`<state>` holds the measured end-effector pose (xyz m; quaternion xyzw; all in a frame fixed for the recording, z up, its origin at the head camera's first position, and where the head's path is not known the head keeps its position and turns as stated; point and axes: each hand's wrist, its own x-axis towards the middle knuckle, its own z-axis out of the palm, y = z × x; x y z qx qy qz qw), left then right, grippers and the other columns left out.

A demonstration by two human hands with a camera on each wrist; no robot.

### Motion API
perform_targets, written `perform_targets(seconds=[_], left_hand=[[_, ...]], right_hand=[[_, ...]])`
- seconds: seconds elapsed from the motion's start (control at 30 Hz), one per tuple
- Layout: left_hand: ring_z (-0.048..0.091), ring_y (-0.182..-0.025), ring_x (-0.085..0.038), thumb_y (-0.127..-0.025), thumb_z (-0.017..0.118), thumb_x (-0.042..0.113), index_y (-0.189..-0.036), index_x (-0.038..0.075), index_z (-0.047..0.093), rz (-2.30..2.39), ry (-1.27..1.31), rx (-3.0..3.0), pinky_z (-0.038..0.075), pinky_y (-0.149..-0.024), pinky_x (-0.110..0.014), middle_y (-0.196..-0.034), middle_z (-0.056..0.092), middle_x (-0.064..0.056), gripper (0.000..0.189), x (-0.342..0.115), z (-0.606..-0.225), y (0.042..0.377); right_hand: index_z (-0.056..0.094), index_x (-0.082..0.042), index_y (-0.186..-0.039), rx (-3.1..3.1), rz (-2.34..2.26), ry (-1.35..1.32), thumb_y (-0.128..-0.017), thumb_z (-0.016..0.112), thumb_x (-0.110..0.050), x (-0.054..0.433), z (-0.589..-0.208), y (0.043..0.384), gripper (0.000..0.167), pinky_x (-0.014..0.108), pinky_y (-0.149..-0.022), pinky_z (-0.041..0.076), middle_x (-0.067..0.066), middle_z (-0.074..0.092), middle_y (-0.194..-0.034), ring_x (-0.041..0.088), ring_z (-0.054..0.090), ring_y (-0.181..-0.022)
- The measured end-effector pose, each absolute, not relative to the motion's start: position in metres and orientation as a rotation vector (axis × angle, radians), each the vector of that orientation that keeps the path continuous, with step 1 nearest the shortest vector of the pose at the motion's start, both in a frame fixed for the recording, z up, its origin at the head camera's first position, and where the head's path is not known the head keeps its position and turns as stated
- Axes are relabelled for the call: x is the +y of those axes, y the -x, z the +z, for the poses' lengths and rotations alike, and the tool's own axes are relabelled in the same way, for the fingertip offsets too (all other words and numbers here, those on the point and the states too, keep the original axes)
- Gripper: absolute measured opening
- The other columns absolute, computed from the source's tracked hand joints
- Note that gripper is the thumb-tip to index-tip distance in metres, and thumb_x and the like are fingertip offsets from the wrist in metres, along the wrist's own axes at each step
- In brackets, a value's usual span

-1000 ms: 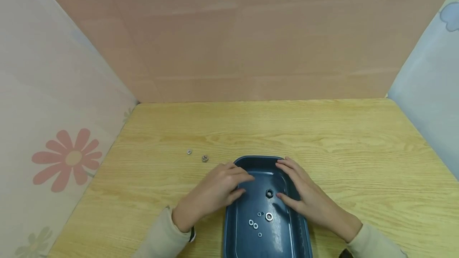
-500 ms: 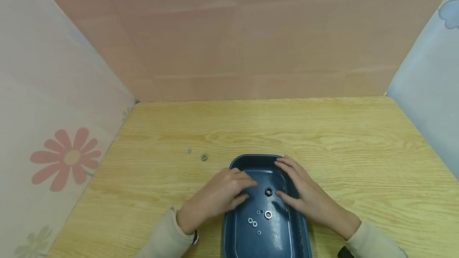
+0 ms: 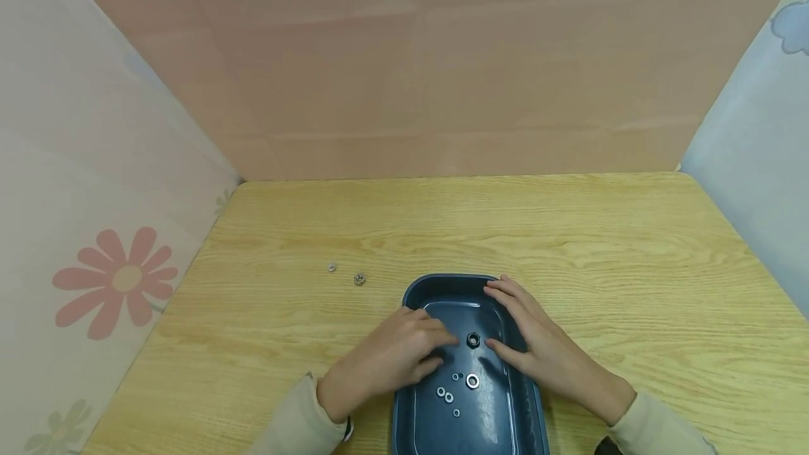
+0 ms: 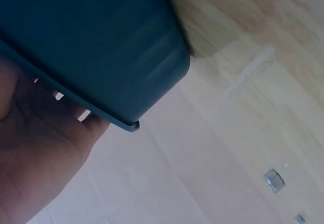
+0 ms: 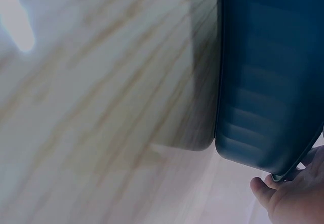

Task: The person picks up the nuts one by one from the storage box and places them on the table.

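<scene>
A dark blue tray [image 3: 420,434] holds a black hex nut [image 3: 473,340], a larger silver nut [image 3: 472,381] and several small nuts [image 3: 449,397]. My left hand [image 3: 404,350] reaches over the tray's left rim, its fingertips just left of the black nut, thumb and forefinger apart with nothing between them. On the other side my right hand [image 3: 537,346] rests across the right rim near the far corner, fingers extended and thumb inside the tray. The right wrist view shows fingers [image 5: 262,192] at the rim corner.
Two loose nuts lie on the wood-grain table [image 3: 632,251] to the tray's left: a silver nut [image 3: 359,279] and a smaller nut [image 3: 331,268]. A brown panel [image 3: 430,76] stands along the back edge, with pale patterned sheets at both sides.
My left hand has moved right and slightly nearer to me over the tray, bringing its fingertips closer to the black nut. The right hand has stayed on the rim.
</scene>
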<state>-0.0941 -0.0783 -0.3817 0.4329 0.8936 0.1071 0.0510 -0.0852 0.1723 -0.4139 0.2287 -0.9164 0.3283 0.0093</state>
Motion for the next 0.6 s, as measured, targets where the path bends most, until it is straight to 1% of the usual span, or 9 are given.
perform_targets(seconds=[0.4,0.6], left_hand=[[0.063,-0.099,-0.004,-0.087,0.075,0.027,-0.113,0.028,0.074,0.237,-1.322,2.685,0.045,-0.088,-0.024,-0.107,0.073,0.017,0.025,-0.0752,-0.3867,0.0901],[0.062,-0.098,-0.003,-0.088,0.075,0.029,-0.112,0.030,0.074,0.196,-1.319,2.675,0.041,-0.084,-0.022,-0.109,0.072,0.019,0.025,-0.0741,-0.3866,0.0883]], right_hand=[[0.040,-0.009,-0.148,-2.850,0.997,-0.725,-0.085,0.077,-0.018,0.1732,-0.4158,0.0846,0.074,0.058,-0.108,0.037,0.010,0.034,-0.156,0.039,0.030,-0.145],[0.040,-0.009,-0.148,-2.849,1.005,-0.717,-0.085,0.078,-0.018,0.1732,-0.4163,0.0843,0.074,0.058,-0.108,0.038,0.011,0.034,-0.156,0.039,0.031,-0.145]])
